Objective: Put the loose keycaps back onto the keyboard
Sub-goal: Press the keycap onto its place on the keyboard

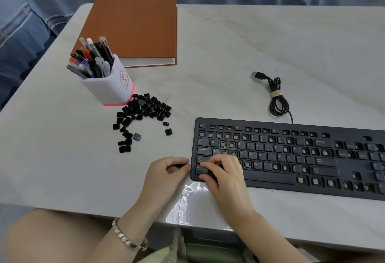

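Right hand [224, 172]: fingers bent, tips set on the lower-left corner of the keyboard [270, 180]. Thumb and forefinger flank the corner key. I cannot tell whether they pinch a cap or only press it. Left hand [166, 171]: on the table [270, 43] just beside that corner, curled round a dark piece [180, 166] that I take for a long keycap. Loose keycaps [145, 109] lie in a heap with a trailing arc, well left of the keyboard, at the foot of the pen pot [108, 89].

Risks, as I judge them:
- A cap pressed askew may seat crooked or jam, since the fingers hide the socket from me.
- A cap may go on the wrong socket, since the legends in the heap are unreadable from here.
- A cap that slips from either hand could fall off the near table edge, which is close.

Counts:
- Hands: two.
- Keyboard: one.
- Pen pot: one.
- Brown binder [135, 29]: one.
- Bundled USB cable [278, 100]: one.
- Bracelet [127, 239]: one, on the left wrist.
- Loose caps: several dozen, too overlapped for an exact count.
- Bare sockets: many, spread through every row.
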Available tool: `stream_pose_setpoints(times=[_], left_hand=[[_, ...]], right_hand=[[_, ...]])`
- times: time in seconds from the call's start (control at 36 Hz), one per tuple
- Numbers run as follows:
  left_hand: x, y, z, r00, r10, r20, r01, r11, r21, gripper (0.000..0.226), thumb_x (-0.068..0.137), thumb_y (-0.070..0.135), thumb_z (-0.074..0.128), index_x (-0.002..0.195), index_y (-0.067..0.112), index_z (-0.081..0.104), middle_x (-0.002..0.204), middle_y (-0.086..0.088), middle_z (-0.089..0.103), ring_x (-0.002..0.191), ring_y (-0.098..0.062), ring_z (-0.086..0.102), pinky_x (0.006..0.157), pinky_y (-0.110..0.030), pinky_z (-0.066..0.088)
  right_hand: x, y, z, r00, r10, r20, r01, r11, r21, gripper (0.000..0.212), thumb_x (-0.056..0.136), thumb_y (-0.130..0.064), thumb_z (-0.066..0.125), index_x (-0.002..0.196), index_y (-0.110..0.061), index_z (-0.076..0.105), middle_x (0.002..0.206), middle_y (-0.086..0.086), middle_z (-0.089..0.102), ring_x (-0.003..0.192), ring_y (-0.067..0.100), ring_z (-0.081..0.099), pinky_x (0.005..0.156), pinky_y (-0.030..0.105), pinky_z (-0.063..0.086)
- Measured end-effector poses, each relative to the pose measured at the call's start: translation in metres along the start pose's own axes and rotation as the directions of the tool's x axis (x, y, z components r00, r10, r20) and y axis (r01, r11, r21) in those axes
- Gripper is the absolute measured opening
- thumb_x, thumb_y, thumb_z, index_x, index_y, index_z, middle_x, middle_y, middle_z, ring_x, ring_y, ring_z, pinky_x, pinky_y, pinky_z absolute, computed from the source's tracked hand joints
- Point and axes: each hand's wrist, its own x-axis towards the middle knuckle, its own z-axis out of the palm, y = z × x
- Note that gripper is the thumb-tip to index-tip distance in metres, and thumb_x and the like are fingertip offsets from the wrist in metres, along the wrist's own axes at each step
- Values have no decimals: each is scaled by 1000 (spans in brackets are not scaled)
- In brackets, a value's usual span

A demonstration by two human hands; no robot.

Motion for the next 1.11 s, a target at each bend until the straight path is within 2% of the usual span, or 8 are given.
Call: stream_pose_setpoints(times=[0.17,0.31,0.36,0.44,0.61,0.97,1.03,1.11], left_hand=[[-2,0,0,999,28,27,-29,999,17,17,79,9,73,89,22,69,75,2,69,62,9,59,59,-2,41],[0,-1,5,999,51,12,-52,997,54,19,75,14,77,85,26,67,71,6,69,61,3,59,60,-3,42],[3,-2,7,998,63,3,-63,995,83,17,74,15,77,86,24,68,73,3,70,64,-1,59,61,-5,43],[5,-2,8,998,67,-13,-65,991,117,16,73,18,78,88,20,72,75,3,70,66,-4,60,63,-7,44],[7,-4,8,997,76,-16,-73,985,153,18,73,19,78,90,18,74,74,6,69,63,-2,57,61,-7,42],[8,-4,10,992,125,-21,-116,961,253,14,77,13,74,87,21,70,77,8,66,67,-3,56,60,-3,39],[8,-4,8,993,120,2,-118,969,219,13,81,11,70,85,23,71,76,7,66,65,-4,54,60,-4,40],[6,-3,2,1000,11,6,-11,1000,-20,21,91,5,55,92,19,71,79,1,70,69,-10,64,73,-13,49]], right_hand=[[1,-1,-2,1000,22,4,-22,999,30,22,71,-19,68,92,-12,71,91,-3,56,89,9,43,81,20,36],[4,-4,-5,999,50,-5,-49,995,92,20,70,-20,70,89,-15,74,81,-4,56,80,8,42,68,26,43],[4,-3,-4,999,16,-28,-14,997,71,16,71,-20,70,86,-14,74,79,-3,56,79,10,43,66,28,43],[0,2,-5,991,-127,-52,125,991,-38,14,80,-18,62,86,-11,73,81,1,59,79,16,47,61,33,46],[-5,11,-13,954,-299,-3,293,937,-192,17,82,-15,60,93,-13,72,90,3,64,87,20,52,71,31,39],[-1,7,-17,964,-262,46,265,936,-232,21,83,-26,54,90,-19,72,90,-3,62,87,17,50,68,30,30],[0,6,-20,968,-241,75,251,943,-220,22,83,-27,53,89,-21,72,89,-4,62,86,16,50,67,30,34],[2,6,-24,975,-184,121,202,968,-151,22,83,-28,51,87,-24,73,89,-6,60,85,14,50,66,29,42]])
